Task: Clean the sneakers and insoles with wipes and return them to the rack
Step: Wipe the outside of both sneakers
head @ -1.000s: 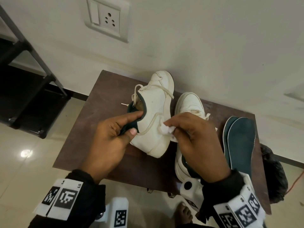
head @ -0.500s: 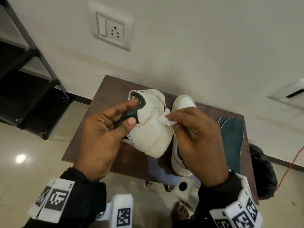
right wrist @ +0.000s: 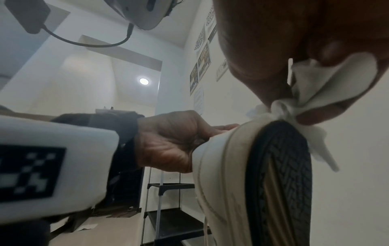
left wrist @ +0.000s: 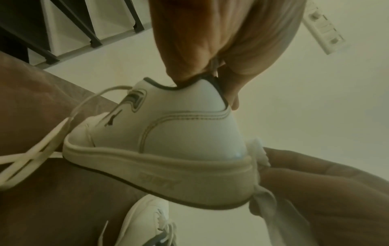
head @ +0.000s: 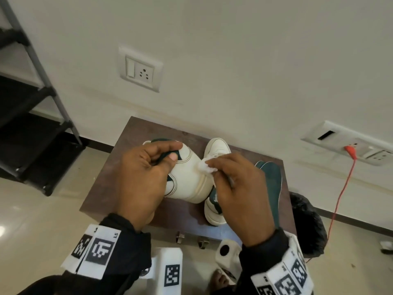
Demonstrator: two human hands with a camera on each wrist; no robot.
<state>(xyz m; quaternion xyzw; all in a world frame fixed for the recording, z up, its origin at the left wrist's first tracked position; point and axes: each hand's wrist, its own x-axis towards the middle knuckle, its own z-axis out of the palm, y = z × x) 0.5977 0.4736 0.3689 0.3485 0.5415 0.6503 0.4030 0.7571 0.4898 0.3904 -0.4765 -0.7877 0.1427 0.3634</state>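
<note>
The white sneaker point(head: 187, 177) is lifted heel-up over the small brown table point(head: 102, 184), its toe end resting low toward the tabletop and its dark treaded sole facing the person. The left hand point(head: 140, 179) pinches the dark green collar at the heel, thumb outside and fingers curled inside. The right hand point(head: 238, 188) squeezes a crumpled white wipe point(head: 205, 167) between thumb and fingers, pressing it against the heel just above the cream midsole. Beside it, the second sneaker point(head: 217, 150) stands flat on the table, partly hidden by the right hand. Two dark green insoles point(head: 272, 177) lie further right, overlapping. The black shoe rack point(head: 32, 124) stands off to the left against the wall.
</note>
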